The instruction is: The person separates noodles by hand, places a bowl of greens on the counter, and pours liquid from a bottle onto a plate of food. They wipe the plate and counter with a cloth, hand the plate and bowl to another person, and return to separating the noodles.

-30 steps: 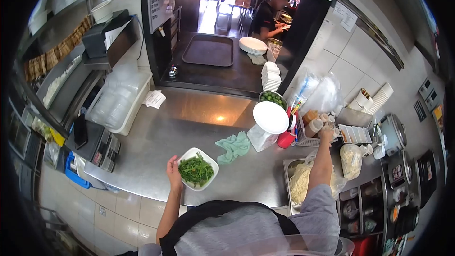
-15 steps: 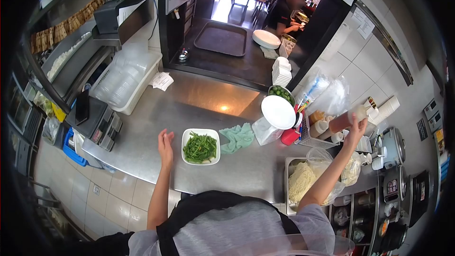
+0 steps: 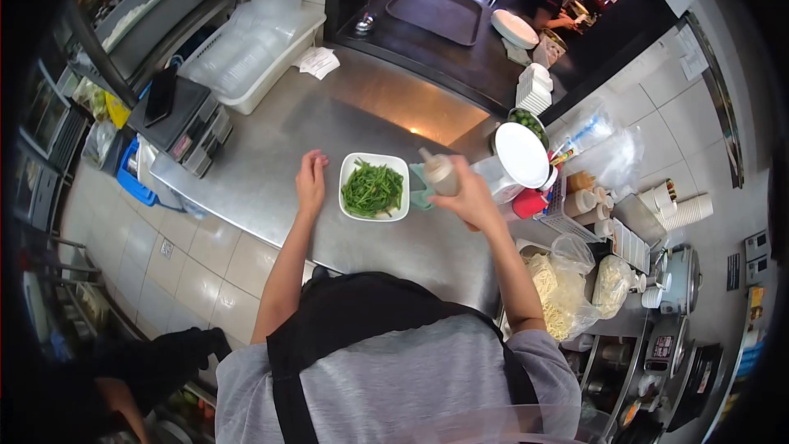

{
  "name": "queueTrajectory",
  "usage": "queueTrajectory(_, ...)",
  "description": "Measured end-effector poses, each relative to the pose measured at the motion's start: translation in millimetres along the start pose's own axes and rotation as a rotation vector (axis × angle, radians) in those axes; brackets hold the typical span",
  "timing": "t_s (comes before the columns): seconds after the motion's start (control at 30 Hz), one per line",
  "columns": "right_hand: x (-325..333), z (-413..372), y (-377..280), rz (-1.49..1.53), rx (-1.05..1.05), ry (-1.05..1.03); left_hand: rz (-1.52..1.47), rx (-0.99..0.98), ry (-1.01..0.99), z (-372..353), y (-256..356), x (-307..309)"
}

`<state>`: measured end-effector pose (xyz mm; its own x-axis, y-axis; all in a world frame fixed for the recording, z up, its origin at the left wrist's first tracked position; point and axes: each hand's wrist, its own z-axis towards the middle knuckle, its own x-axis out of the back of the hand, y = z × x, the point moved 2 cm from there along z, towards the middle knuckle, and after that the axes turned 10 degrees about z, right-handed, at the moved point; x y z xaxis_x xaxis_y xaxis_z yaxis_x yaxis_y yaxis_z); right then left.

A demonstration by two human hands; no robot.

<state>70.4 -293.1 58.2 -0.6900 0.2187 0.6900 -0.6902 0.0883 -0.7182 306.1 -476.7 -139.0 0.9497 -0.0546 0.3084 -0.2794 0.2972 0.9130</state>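
Note:
A squeeze bottle (image 3: 441,175) with a pale cap is gripped in my right hand (image 3: 475,199), just right of the white square bowl (image 3: 374,218). Its nozzle is tilted to the left and away from me; my hand covers much of the body. Green cut vegetables (image 3: 372,189) fill the bowl, with a few pale pieces at the near edge. To the bowl's left, my left hand (image 3: 311,181) is held with fingers loosely extended, holding nothing and apart from the bowl. A light green cloth (image 3: 421,196) lies partly hidden behind the bottle.
At right stand a round white lid-like plate (image 3: 522,154), a red bottle (image 3: 530,203), a basket of bottles (image 3: 575,212) and bagged noodles (image 3: 552,292). A tub of plastic containers (image 3: 246,103) sits back left. Beyond the pass is a tray (image 3: 434,11). Another person (image 3: 156,370) is at lower left.
My right hand has brought the squeeze bottle from the basket at right to beside the bowl. The view has shifted, and a person has come into sight at lower left.

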Motion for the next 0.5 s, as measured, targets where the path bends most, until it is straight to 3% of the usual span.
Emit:
queueTrajectory(0.1, -23.4, 3.6, 5.9, -0.406, -0.095, -0.181, -0.023, 0.021, -0.007, -0.6, 1.0, -0.4)
queueTrajectory(0.2, -40.1, 4.7, 4.9, -0.691, -0.017, -0.323, -0.001, 0.024, 0.001, -0.8, 3.2, -0.3)
queueTrajectory(0.3, -62.8, 11.4, -4.1, -0.726, 0.071, -0.434, -0.018, 0.033, 0.006, -0.6, 3.2, -1.0)
queueTrajectory(0.4, -71.6, 24.8, -5.0, -0.737, 0.132, -0.260, -0.022, 0.034, 0.004, -0.2, 1.9, 0.4)
queueTrajectory(0.5, -60.5, 26.8, -0.5, -0.667, -0.006, -0.296, 0.014, -0.002, 0.012, -1.6, 6.3, 5.0)
